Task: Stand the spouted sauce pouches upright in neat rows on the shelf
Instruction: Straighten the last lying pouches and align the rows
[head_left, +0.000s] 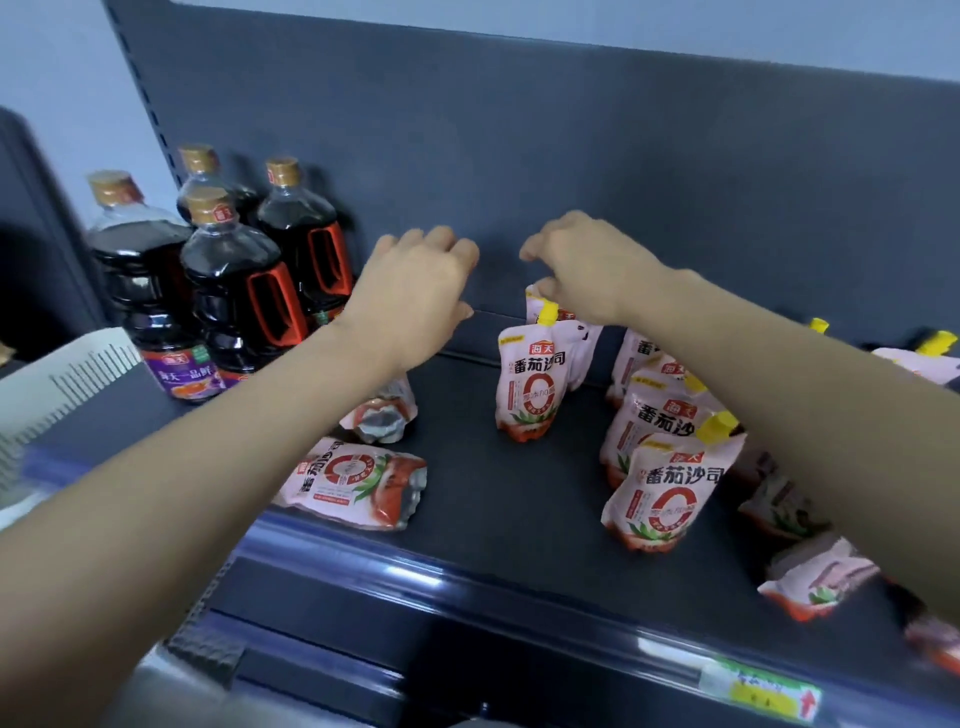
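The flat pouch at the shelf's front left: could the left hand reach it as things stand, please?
Probably yes: the flat pouch lies uncovered, nothing before it, and the left hand seems empty; it need only draw back.

A shop: dark metal shelf (467, 415) with price label (763, 693), branded sauce bottles (228, 291), stocked pouches (660, 493).

Pink, yellow-spouted upright pouches (530, 384) are standing just below the right hand (587, 265); flat pouches (358, 480) are lying beneath the left hand (415, 291).
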